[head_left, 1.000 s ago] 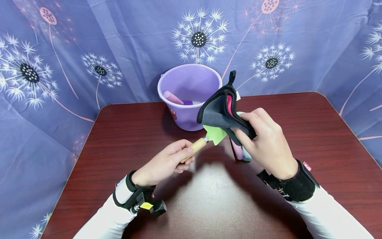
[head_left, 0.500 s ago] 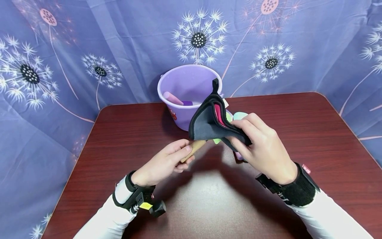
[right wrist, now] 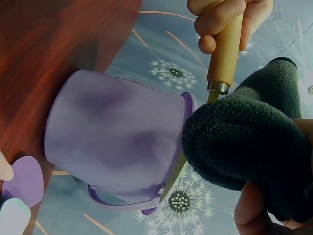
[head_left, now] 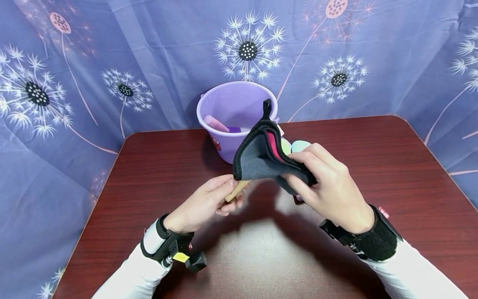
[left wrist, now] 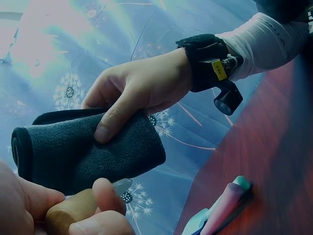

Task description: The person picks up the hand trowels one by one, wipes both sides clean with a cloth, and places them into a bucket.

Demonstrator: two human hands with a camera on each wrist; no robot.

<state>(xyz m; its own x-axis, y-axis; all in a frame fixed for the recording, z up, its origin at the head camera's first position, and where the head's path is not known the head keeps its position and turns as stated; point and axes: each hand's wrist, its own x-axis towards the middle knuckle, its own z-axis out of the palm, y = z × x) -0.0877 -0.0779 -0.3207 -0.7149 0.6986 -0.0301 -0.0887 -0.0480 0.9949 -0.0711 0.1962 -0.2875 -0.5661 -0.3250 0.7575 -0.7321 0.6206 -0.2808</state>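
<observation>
Right fingers: I am pinching the cloth [head_left: 261, 160] in my right hand [head_left: 330, 187], thumb on the near face and the other fingers curled behind it, so the dark fold is wrapping over the trowel blade.
Left fingers: my left hand [head_left: 203, 203] is curling round the handle [right wrist: 224, 46] of the trowel, thumb on top, gripping it firmly.
Trowel: it is hanging above the table [head_left: 157, 166], left of centre, pointing far and right; the blade is almost all hidden inside the cloth, with only a sliver showing at the ferrule in the right wrist view.
Progress: I judge the wiping to be under way, the cloth being already closed over the blade; how clean the blade is I cannot tell.
Left to do: drawing the cloth off the blade and putting the trowel down.
Bucket: the purple bucket [head_left: 233, 120] is standing at the far edge, just behind the cloth, with a pink tool [head_left: 215, 123] lying inside.
Other tools: pale pastel tools [head_left: 295, 146] are lying on the table right of the bucket, partly hidden by my right hand.
</observation>
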